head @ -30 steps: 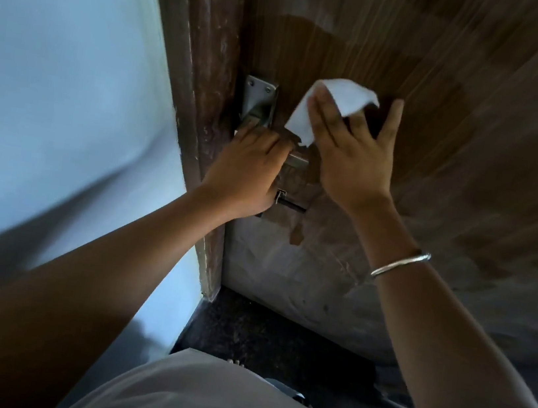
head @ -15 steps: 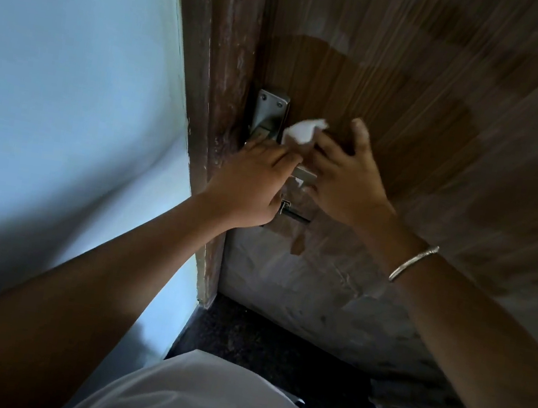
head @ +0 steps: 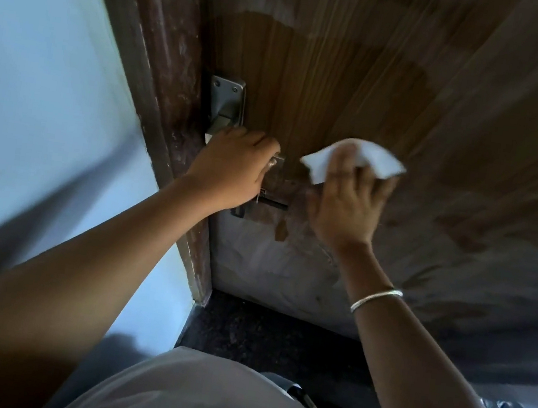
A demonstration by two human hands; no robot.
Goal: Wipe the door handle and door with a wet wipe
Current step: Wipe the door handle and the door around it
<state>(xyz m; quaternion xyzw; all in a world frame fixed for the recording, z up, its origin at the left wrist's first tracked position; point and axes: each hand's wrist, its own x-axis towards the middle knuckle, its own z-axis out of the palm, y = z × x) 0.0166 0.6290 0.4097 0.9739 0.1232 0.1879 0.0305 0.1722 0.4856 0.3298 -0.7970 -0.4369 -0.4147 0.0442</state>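
A brown wooden door (head: 364,79) fills the upper right, with a darker damp patch across its middle. Its metal door handle (head: 225,108) sits on a plate at the door's left edge. My left hand (head: 231,167) is closed around the handle's lever, hiding most of it. My right hand (head: 347,201) presses a white wet wipe (head: 380,160) flat against the door, just right of the handle. The wipe sticks out above and beside my fingers, blurred by motion.
A dark wooden door frame (head: 160,84) runs along the door's left side, next to a pale blue wall (head: 35,84). The door's lower part (head: 268,273) is worn and greyish. Dark floor (head: 259,337) lies below. A small latch (head: 271,204) sits under the handle.
My right hand has carried the wipe from beside the handle out to the right across the door. My left hand has stayed on the handle.
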